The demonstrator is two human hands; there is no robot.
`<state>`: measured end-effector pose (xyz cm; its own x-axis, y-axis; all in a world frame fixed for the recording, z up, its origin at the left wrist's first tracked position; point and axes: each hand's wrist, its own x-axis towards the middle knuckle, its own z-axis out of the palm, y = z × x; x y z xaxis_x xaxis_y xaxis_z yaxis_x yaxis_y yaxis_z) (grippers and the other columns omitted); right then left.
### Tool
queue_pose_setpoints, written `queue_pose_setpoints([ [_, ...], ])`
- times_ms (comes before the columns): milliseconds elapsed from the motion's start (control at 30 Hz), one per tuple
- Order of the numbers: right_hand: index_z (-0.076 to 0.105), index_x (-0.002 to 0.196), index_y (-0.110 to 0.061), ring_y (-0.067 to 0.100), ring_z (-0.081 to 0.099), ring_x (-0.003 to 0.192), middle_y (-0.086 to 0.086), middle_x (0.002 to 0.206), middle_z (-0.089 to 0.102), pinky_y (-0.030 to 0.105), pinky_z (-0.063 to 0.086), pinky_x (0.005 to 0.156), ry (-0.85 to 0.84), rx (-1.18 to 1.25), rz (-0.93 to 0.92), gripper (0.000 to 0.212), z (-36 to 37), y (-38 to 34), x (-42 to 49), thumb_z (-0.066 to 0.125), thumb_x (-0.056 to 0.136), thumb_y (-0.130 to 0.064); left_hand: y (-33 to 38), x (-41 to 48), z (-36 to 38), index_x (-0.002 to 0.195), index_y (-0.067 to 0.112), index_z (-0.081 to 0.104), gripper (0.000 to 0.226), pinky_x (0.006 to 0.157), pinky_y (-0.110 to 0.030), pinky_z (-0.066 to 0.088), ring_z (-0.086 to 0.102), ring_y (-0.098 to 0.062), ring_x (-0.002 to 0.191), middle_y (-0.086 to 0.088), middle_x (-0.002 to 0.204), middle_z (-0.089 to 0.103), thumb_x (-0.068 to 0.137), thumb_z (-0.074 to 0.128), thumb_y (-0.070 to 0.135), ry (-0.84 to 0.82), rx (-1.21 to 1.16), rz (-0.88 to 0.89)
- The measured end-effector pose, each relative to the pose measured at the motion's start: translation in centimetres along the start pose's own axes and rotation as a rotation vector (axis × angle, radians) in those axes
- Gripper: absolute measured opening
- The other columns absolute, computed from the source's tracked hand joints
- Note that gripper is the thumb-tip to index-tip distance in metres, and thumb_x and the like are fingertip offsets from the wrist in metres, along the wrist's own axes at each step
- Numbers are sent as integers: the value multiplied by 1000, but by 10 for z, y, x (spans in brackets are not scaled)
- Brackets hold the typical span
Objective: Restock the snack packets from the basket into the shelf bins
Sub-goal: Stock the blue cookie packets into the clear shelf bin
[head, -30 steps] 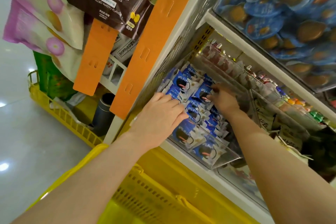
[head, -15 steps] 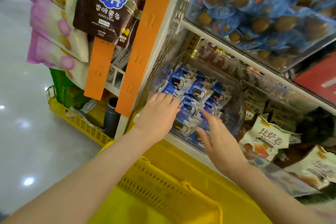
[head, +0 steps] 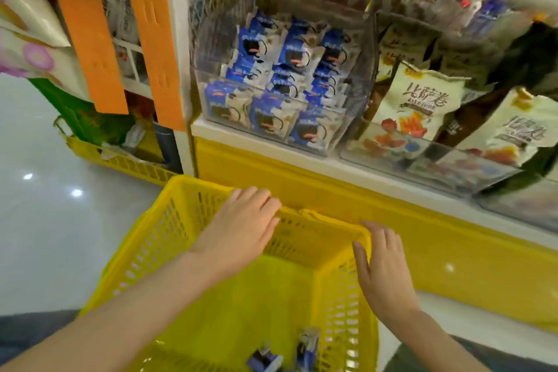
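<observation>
Resting left hand (head: 241, 226), right hand (head: 383, 263) on basket (head: 193, 187) rim; binned packets (head: 291, 53) upright

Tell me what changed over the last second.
Both hands left the bin of blue packets and dropped to the basket: the left hand lies on its far rim, the right hand at the right corner. The bin's packets stayed put.
</observation>
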<state>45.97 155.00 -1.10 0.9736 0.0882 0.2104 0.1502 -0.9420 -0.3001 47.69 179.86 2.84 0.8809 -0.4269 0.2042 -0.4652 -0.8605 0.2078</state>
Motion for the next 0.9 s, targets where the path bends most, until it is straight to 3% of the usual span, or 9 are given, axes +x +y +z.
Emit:
queue_pose_setpoints([
  [100,22,146,-5,28,26,139,12,151,26,35,24,111,-215,131,300,54,35,25,-25,37,99,-28,8,-10,59,118,21,49,28,94,-34,32,45,-20,113,0,117,50,97,35,34,-265,-69,-3],
  [200,13,148,-9,21,16,144,4,157,12,27,17,114,-232,298,375,57,58,37,-45,31,99,-30,15,-25,119,125,19,47,31,96,-32,33,44,-19,118,-1,127,47,98,38,32,-497,-172,-60],
  [400,21,148,-15,11,22,140,-1,155,19,21,19,111,-91,415,384,57,73,46,-52,26,96,-37,28,-61,224,127,14,46,32,91,-31,40,49,-21,112,-6,130,47,98,42,28,-960,-401,-229],
  [500,22,147,-19,-4,20,132,-12,148,22,0,14,103,-62,439,380,53,75,48,-54,27,97,-35,30,-81,259,116,13,52,29,87,-33,42,52,-20,101,-11,123,55,96,47,33,-1152,-426,-327],
  [600,24,147,-20,-6,21,131,-16,147,21,-5,13,99,-52,461,412,53,77,50,-55,27,96,-35,34,-89,278,123,8,48,47,85,-31,40,51,-18,102,-13,127,52,89,57,40,-1231,-490,-394],
  [733,26,146,-21,2,28,135,-8,151,26,8,23,107,-34,498,407,50,79,53,-57,29,97,-32,43,-93,288,137,10,35,74,100,-30,39,44,-22,124,-10,139,38,79,70,40,-1245,-523,-427],
  [800,27,145,-20,6,30,136,-5,152,27,20,28,109,-29,511,409,49,79,53,-57,29,97,-32,45,-92,289,133,10,40,66,95,-29,42,48,-21,119,-10,136,43,80,71,31,-1244,-562,-461],
  [900,28,145,-18,12,32,136,-1,151,29,26,30,109,-29,483,399,49,79,53,-56,30,98,-30,44,-82,276,124,10,45,44,74,-24,48,54,-18,100,-9,124,52,86,65,21,-1199,-725,-571],
])
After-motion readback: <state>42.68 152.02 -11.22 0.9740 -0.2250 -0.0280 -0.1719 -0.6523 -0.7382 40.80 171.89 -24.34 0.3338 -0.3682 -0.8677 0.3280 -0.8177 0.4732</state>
